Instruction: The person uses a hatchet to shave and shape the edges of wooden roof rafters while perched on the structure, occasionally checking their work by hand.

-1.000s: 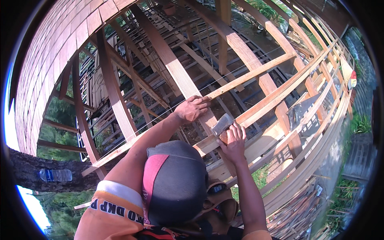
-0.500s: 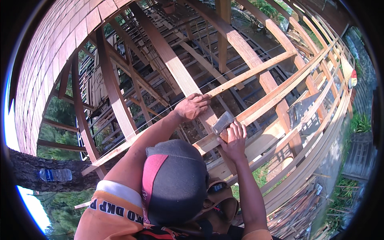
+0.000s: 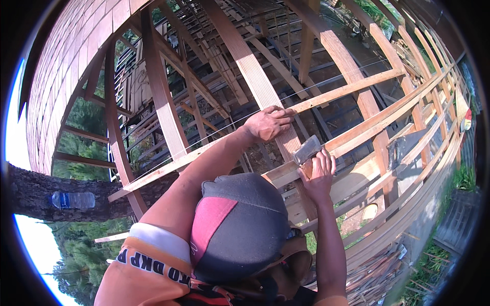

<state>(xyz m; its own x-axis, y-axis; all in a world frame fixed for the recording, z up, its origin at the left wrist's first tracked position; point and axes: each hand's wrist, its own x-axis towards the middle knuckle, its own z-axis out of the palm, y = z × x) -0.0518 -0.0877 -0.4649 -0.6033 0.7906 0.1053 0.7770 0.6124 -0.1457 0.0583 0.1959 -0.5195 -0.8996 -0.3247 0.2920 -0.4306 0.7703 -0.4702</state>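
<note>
My left hand (image 3: pixel 268 124) rests on a thin wooden batten (image 3: pixel 347 92) where it crosses a broad grooved rafter (image 3: pixel 250 61). Its fingers are curled down around the batten; whether a nail sits under them cannot be seen. My right hand (image 3: pixel 319 173) grips a hammer (image 3: pixel 307 149) close to its grey metal head, just right of the same rafter and above a lower batten. Most of the hammer's handle is hidden by the hand. A thin string line (image 3: pixel 214 133) runs alongside the upper batten.
More rafters (image 3: pixel 161 97) and battens slope on both sides over a deep open gap with stacked timber below. Shingles (image 3: pixel 76 71) cover the upper left. A plastic bottle (image 3: pixel 74 200) lies against a tree trunk (image 3: pixel 30 191). A dark grey cap (image 3: pixel 245 229) fills the lower middle.
The whole view has shifted, so rafters, hands and hammer appear farther right. Left hand stays on the batten at the rafter; right hand keeps its hold on the hammer.
</note>
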